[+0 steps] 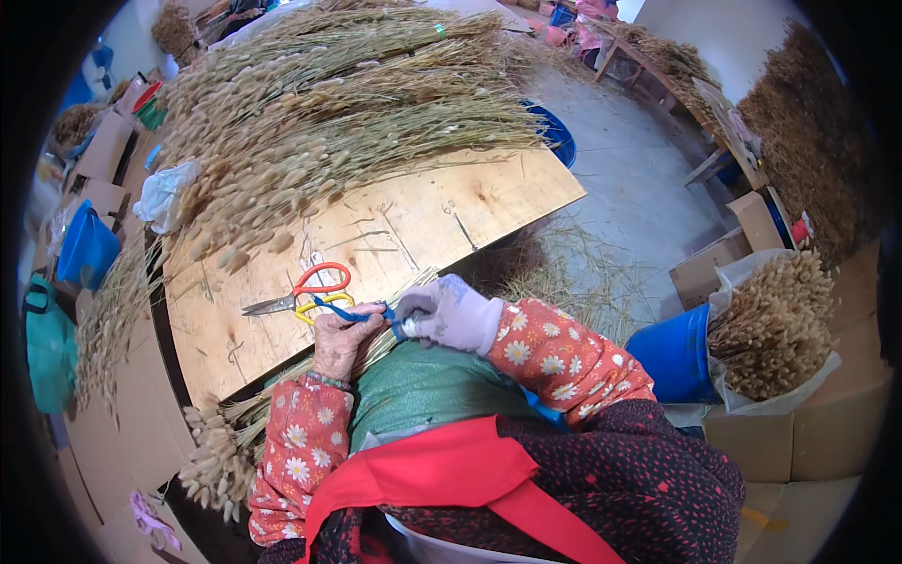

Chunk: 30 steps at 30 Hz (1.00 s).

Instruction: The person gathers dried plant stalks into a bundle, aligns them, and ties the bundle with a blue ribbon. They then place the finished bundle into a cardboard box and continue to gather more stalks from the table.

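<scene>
A bunch of dried bunny-tail grass (218, 462) lies across the lap, its fluffy heads at lower left and its stems running up between the hands. My left hand (342, 342), bare, pinches a blue tie strip (347, 314) against the stems. My right hand (444, 314), in a pale glove, is closed at the strip's wrap around the stems; a small white thing shows at its fingertips, too hidden to name. Scissors (310, 292) with one red and one yellow handle loop lie on the plywood board (493, 197), just beyond my left hand.
A large pile of dried grass (338, 106) covers the board's far part. A white plastic bag (168, 196) sits at its left edge. At right, a blue bucket (669, 352) lies tilted, holding more dried grass. Cardboard (127, 395) lies at left; stem scraps litter the floor (599, 204).
</scene>
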Each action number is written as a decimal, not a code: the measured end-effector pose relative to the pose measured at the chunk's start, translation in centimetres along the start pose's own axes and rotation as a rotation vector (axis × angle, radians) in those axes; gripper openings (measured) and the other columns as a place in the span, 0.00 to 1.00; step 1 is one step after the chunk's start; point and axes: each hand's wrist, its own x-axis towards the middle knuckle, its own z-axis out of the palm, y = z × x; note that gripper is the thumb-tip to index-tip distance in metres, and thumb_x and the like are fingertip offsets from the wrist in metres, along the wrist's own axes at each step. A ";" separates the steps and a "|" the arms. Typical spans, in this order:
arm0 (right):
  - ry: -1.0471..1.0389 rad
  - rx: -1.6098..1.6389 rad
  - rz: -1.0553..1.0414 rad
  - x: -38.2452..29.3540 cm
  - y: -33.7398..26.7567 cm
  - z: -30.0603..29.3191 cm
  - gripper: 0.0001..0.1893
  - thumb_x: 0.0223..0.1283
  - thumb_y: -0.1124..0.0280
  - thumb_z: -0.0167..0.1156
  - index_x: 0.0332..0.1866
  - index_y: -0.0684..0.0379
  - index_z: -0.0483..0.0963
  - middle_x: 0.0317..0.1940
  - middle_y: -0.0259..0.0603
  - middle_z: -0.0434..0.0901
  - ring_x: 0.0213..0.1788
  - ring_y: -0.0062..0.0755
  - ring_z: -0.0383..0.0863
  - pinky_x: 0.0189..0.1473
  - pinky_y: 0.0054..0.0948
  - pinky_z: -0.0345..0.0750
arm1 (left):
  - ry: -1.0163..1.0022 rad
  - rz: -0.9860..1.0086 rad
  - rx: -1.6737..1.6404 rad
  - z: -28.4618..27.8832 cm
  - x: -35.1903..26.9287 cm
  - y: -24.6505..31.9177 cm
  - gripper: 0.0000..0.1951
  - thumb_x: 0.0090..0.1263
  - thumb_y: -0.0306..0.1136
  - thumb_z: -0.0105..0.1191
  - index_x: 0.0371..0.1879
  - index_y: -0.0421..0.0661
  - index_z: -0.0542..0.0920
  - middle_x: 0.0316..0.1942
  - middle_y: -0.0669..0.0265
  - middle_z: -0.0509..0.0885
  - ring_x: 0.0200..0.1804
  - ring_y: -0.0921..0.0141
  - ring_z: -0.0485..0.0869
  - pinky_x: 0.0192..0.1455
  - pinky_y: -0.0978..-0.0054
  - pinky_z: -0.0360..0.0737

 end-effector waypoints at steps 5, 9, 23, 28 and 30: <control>0.079 -0.635 -0.395 0.7 1.9 1.3 0.08 0.56 0.69 0.64 0.40 0.56 0.79 0.31 0.42 0.81 0.34 0.40 0.83 0.38 0.37 0.78 | -0.037 0.022 0.023 -0.2 0.3 -0.1 0.08 0.58 0.16 0.64 0.37 0.35 0.87 0.42 0.57 0.88 0.44 0.70 0.85 0.52 0.75 0.82; 0.079 -0.810 -0.391 0.9 2.7 1.5 0.12 0.52 0.71 0.63 0.43 0.52 0.79 0.34 0.41 0.79 0.38 0.45 0.82 0.40 0.38 0.80 | -0.069 -0.016 0.002 -0.2 0.4 0.2 0.08 0.56 0.16 0.67 0.35 0.36 0.87 0.44 0.55 0.87 0.45 0.70 0.85 0.52 0.75 0.82; 0.003 -1.052 -0.522 0.5 1.2 1.5 0.07 0.61 0.63 0.59 0.40 0.52 0.77 0.32 0.41 0.79 0.32 0.44 0.83 0.33 0.40 0.79 | -0.048 0.068 -0.006 1.1 0.4 0.1 0.04 0.57 0.16 0.61 0.29 0.37 0.83 0.31 0.63 0.85 0.34 0.73 0.83 0.38 0.78 0.80; 0.071 -0.586 -0.417 0.2 0.0 0.1 0.11 0.60 0.69 0.62 0.47 0.57 0.79 0.36 0.44 0.81 0.37 0.42 0.83 0.40 0.34 0.79 | -0.005 0.375 0.328 0.9 0.7 -1.0 0.04 0.55 0.17 0.60 0.27 0.40 0.83 0.32 0.66 0.84 0.35 0.74 0.82 0.39 0.76 0.79; 0.263 -0.483 -0.431 0.8 0.1 -0.1 0.14 0.60 0.73 0.62 0.52 0.59 0.78 0.38 0.47 0.81 0.37 0.41 0.83 0.41 0.32 0.78 | 0.002 0.454 0.470 0.9 0.8 -1.2 0.04 0.54 0.18 0.60 0.27 0.41 0.83 0.32 0.65 0.84 0.35 0.72 0.83 0.39 0.75 0.79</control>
